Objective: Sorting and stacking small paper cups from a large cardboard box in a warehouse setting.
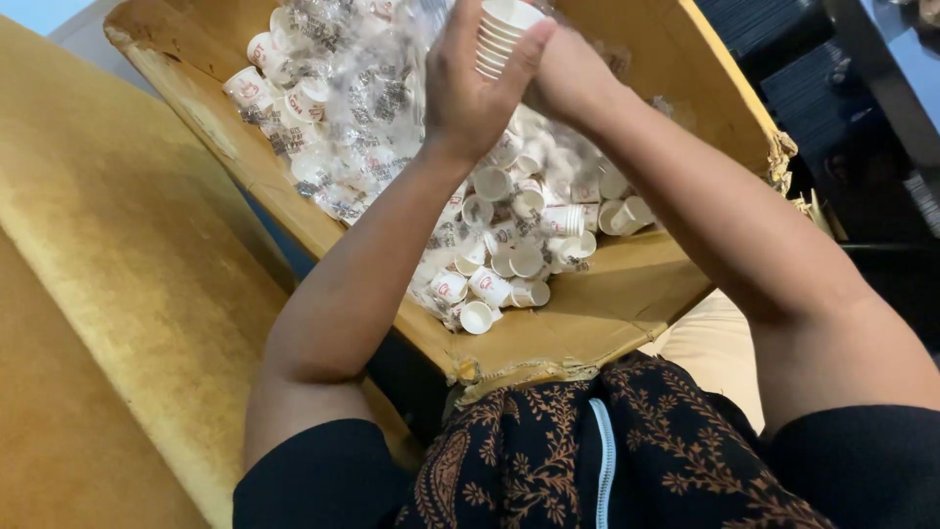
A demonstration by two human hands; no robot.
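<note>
Head view: stack of small paper cups (501, 34) held up over cardboard box (627, 304). Left hand (468, 88) and right hand (568, 83) both closed round stack. Loose cups (490, 284) in box below. Step: stacking, prob. mid-way; next cup needs one hand freed.

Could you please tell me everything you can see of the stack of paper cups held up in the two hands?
The stack of paper cups is a short column of small white cups nested one inside another, the rims showing as close rings and the top cup's open mouth tilted toward the upper right. It is held above the cardboard box of loose cups. The left hand wraps its near side, and the right hand grips from behind.
</note>
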